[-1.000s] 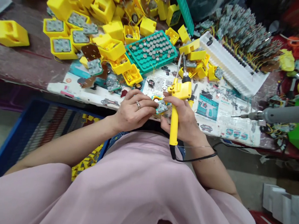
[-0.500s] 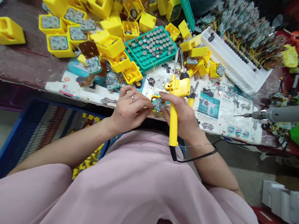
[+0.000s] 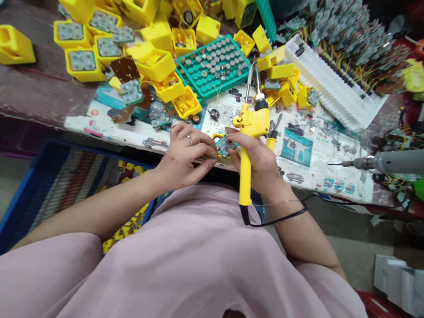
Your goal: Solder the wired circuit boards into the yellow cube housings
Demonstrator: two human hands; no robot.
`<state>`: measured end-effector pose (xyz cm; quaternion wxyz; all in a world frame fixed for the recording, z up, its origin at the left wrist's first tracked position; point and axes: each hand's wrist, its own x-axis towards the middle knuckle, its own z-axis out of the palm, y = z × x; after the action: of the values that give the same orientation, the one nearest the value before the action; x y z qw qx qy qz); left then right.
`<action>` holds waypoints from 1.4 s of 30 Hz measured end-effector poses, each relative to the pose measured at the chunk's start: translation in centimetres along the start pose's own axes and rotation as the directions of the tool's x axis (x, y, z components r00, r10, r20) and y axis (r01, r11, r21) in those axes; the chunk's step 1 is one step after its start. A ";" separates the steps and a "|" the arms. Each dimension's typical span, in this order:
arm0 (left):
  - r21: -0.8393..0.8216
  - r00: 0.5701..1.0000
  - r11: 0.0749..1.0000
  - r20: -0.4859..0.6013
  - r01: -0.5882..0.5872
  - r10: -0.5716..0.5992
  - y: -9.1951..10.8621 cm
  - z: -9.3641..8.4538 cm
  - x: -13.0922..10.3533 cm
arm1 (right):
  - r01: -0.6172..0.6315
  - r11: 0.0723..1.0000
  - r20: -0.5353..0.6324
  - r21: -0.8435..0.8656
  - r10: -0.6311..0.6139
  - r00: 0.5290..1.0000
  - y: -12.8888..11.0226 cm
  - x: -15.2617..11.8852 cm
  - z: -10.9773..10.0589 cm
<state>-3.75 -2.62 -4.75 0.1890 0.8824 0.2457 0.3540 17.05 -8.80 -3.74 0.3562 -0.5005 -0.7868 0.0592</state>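
Between my hands at the table's front edge is a small circuit board (image 3: 224, 146), at a yellow plastic housing mostly hidden under it and my fingers. My left hand (image 3: 188, 152), wearing a ring, is closed with its fingertips at the left side of these parts. My right hand (image 3: 260, 165) has a yellow soldering gun (image 3: 254, 122) lodged in its grip, tip pointing away from me and handle toward me. Its thumb and fingertips also touch the board's right side. A small round black part (image 3: 214, 113) lies just beyond my fingers.
A green tray (image 3: 205, 90) of round metal cells stands ahead. Yellow housings (image 3: 151, 60) are heaped to its left. A white rack (image 3: 333, 85) with wired boards stands right, near a grey electric screwdriver (image 3: 408, 160). A blue crate (image 3: 25, 180) sits below left.
My left fingers have shifted slightly and bunched at the board's edge. The board has tilted a little. The soldering gun stays in my right hand almost unmoved.
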 end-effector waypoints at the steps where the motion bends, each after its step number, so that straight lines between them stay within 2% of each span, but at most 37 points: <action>1: 0.013 1.000 1.000 -0.013 0.000 0.000 0.0 0.0 0.0 | 0.009 1.000 -0.006 -0.004 -0.009 1.000 0.0 0.0 0.0; 5: 0.076 0.996 0.997 -0.080 -0.029 0.035 0.0 0.4 0.0 | 0.037 0.999 -0.019 -0.002 -0.037 0.999 0.2 0.2 -0.1; 12: 0.158 0.971 0.970 -0.128 -0.183 0.204 0.0 0.4 0.6 | 0.027 1.000 -0.018 -0.009 -0.028 0.999 0.4 0.2 -0.1; 16: 0.115 0.984 0.984 -0.102 -0.136 0.148 0.0 0.4 0.7 | 0.056 0.998 -0.125 -0.027 -0.059 0.990 -0.2 0.2 -0.2; 19: 0.079 0.992 0.993 -0.086 -0.082 0.089 0.0 0.5 0.7 | 0.021 1.000 -0.187 0.018 -0.017 0.982 -0.9 -0.1 -0.3; 27: 0.043 0.972 0.988 -0.180 -0.149 0.154 -0.1 0.9 0.6 | -0.017 0.991 -0.237 0.133 0.049 0.970 -1.7 -0.4 0.6; 34: 0.029 0.996 0.999 -0.086 -0.037 0.039 -0.2 0.9 0.5 | -0.127 0.968 -0.197 0.214 0.170 0.966 -2.3 -0.2 0.5; 38: 0.019 0.996 1.000 -0.088 -0.015 0.016 -0.3 1.0 0.5 | -0.100 0.979 -0.232 0.177 0.140 0.963 -2.3 -0.2 0.8; 42: -0.036 0.990 0.999 -0.143 -0.014 0.009 -0.4 1.1 0.5 | -0.111 0.994 -0.276 0.015 0.110 0.955 -2.0 -0.5 0.8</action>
<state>-2.81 -2.20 -5.46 0.1853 0.8524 0.2468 0.4220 15.14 -9.97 -3.65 0.4582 -0.5472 -0.7004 0.0083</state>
